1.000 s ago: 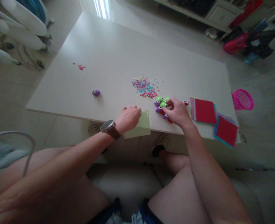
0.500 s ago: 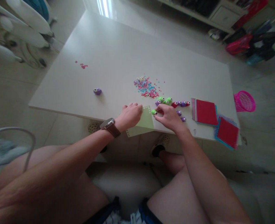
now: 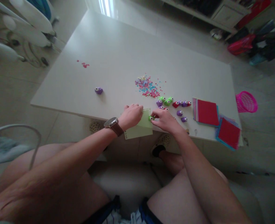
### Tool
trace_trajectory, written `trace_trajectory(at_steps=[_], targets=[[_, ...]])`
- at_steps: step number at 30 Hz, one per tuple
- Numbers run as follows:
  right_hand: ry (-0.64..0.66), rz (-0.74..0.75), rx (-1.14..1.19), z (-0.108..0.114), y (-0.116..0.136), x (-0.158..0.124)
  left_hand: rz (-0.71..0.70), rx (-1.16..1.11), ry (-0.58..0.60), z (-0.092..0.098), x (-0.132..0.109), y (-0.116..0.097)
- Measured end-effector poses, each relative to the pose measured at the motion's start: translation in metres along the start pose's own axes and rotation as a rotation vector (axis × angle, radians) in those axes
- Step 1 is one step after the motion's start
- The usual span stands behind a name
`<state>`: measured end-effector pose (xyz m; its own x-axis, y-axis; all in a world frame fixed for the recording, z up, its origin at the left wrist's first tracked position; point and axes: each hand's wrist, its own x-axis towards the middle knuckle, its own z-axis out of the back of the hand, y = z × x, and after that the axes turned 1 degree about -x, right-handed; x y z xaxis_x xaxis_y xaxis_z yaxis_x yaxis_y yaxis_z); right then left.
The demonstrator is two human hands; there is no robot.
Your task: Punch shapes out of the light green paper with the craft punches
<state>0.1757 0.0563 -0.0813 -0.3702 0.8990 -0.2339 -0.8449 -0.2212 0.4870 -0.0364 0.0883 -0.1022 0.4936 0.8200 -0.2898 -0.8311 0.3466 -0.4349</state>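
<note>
My left hand [image 3: 133, 115], with a watch on its wrist, is closed on the upper left part of a pale green paper sheet [image 3: 140, 128]. Small punched holes line the sheet's top and left edges, and its lower part overhangs the table's front edge. In my right hand [image 3: 164, 119] is a small green craft punch [image 3: 151, 118] with round eyes, pinched between thumb and fingers at the sheet's right edge. Beyond that hand stand several more punches: a green one [image 3: 168, 101], a red one [image 3: 176, 105] and a purple one [image 3: 180, 113].
A pile of coloured paper confetti [image 3: 148, 87] lies mid-table. To the left are a lone purple punch [image 3: 98, 91] and some pink paper bits [image 3: 84, 65]. Two stacks of coloured paper [image 3: 207, 112] lie right, near a pink basket [image 3: 246, 102] beyond the white table [image 3: 118, 46].
My right hand has moved down along the sheet's right edge with the green craft punch. The sheet lies at a slightly different angle, while my left hand keeps its hold.
</note>
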Motion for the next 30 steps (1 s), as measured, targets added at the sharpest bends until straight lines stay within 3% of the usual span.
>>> trace_trajectory(at_steps=[5, 10, 17, 25, 30], targets=[[0.065, -0.029, 0.033, -0.005, -0.001, 0.000, -0.008, -0.026, -0.061, -0.007, 0.001, 0.001], [0.085, -0.160, 0.165, -0.004, 0.004, 0.001, -0.015, 0.077, -0.182, -0.004, -0.005, -0.006], [0.170, -0.263, 0.288, 0.000, -0.003, 0.005, 0.003, 0.007, 0.062, -0.004, -0.005, -0.007], [0.220, -0.311, 0.300, 0.007, -0.005, 0.003, -0.011, 0.021, 0.064, -0.010, -0.003, -0.003], [0.175, -0.309, 0.303, 0.003, -0.003, 0.005, -0.022, 0.014, 0.078, -0.011, -0.002, -0.002]])
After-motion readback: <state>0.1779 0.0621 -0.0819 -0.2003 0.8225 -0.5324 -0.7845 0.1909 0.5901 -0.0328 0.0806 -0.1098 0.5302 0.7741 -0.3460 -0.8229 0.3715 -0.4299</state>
